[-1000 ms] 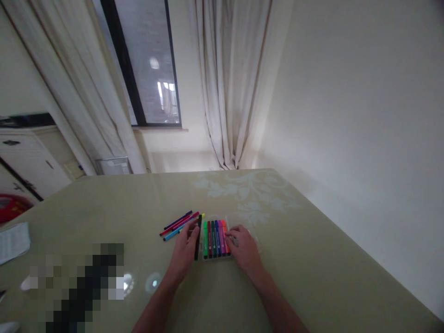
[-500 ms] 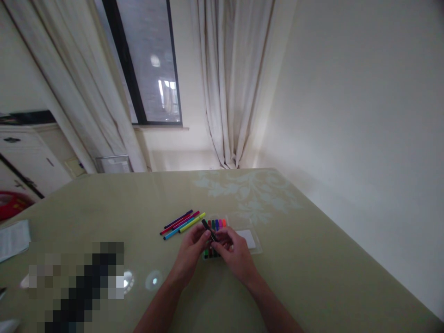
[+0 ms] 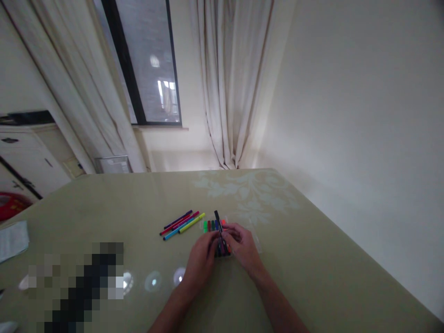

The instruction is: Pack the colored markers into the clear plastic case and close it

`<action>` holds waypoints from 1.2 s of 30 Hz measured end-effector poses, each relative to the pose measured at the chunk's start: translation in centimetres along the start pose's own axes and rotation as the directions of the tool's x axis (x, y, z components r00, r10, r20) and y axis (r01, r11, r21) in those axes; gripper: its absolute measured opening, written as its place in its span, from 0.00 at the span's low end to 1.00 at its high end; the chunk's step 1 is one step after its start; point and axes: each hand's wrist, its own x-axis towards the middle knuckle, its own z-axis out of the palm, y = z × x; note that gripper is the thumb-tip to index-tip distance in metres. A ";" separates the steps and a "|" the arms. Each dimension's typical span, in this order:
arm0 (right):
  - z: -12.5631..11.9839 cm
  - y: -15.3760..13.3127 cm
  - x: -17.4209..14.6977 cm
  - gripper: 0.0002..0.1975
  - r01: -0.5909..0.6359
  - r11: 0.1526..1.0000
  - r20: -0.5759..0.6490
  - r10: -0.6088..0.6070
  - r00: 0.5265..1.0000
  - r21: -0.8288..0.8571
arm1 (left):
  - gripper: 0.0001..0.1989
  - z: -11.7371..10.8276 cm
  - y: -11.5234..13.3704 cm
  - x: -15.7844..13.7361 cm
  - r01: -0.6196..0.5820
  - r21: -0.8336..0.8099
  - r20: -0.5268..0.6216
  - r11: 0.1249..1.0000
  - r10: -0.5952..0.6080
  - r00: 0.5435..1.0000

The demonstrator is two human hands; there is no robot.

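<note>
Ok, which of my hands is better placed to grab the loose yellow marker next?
Probably your left hand: it's nearer the yellow marker and on that side. Your right hand is farther off, with the left partly in its way. Both hands are at the black marker, though.

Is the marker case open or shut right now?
Open: the marker case has its clear lid spread to the right, partly behind the right hand, and coloured markers show uncovered inside.

Round glare spots (image 3: 153,281) mark the dimly lit table (image 3: 322,277).
</note>
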 end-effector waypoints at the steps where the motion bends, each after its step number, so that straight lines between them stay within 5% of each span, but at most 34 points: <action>1: -0.4 0.1 0.2 0.22 -0.008 1.000 -0.017 0.008 1.000 0.010 | 0.18 0.4 -0.1 -0.4 -0.064 0.115 0.041 0.991 0.060 0.997; 5: -2.6 0.4 1.0 0.21 -0.065 0.997 -0.030 0.064 0.997 -0.045 | 0.25 1.2 -0.5 -1.3 -0.275 0.421 0.216 0.864 0.199 0.956; 10: -4.8 1.9 1.6 0.20 -0.138 0.974 -0.047 0.131 0.990 -0.182 | 0.25 0.8 -0.3 -1.4 -0.288 0.556 0.230 0.780 0.189 0.955; 20: -3.7 1.7 1.2 0.09 -0.062 0.884 -0.030 0.054 0.998 -0.463 | 0.30 1.3 -0.4 -1.3 -0.482 0.560 0.385 0.674 0.303 0.872; 28: -3.0 1.4 1.0 0.07 0.016 0.757 -0.023 -0.040 0.999 -0.653 | 0.30 1.5 -0.7 -1.4 -0.497 0.611 0.391 0.616 0.311 0.866; 36: -2.7 1.8 0.8 0.11 0.005 0.731 -0.040 -0.044 0.998 -0.683 | 0.25 1.2 0.0 -1.2 -0.482 0.599 0.375 0.639 0.309 0.874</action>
